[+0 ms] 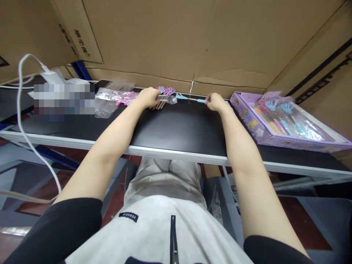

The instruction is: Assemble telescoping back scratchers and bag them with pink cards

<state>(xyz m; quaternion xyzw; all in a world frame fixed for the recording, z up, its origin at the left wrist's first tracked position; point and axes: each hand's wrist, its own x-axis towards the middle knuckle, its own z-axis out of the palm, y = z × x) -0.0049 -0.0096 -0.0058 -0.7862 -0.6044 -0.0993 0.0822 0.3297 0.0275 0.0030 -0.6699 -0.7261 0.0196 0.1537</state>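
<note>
My right hand (216, 102) is closed on the light-blue handle of a back scratcher (202, 101). Its thin metal rod points left, and its blue claw head lies at the end of a clear plastic sleeve (172, 99). My left hand (149, 98) is closed around the other part of that sleeve; whether the claw is inside the opening or just against it, I cannot tell. Beside and partly behind my left hand lie several more back scratchers (169, 90) with pink, purple and blue claws. Their rods show under the fingers.
Clear plastic bags (104, 106) and pink handles (127, 98) lie left on the black table (178, 128). A purple box (264, 135) at right holds bagged back scratchers (287, 117). A white cable (19, 91) hangs over the left edge. Cardboard walls (176, 40) stand behind.
</note>
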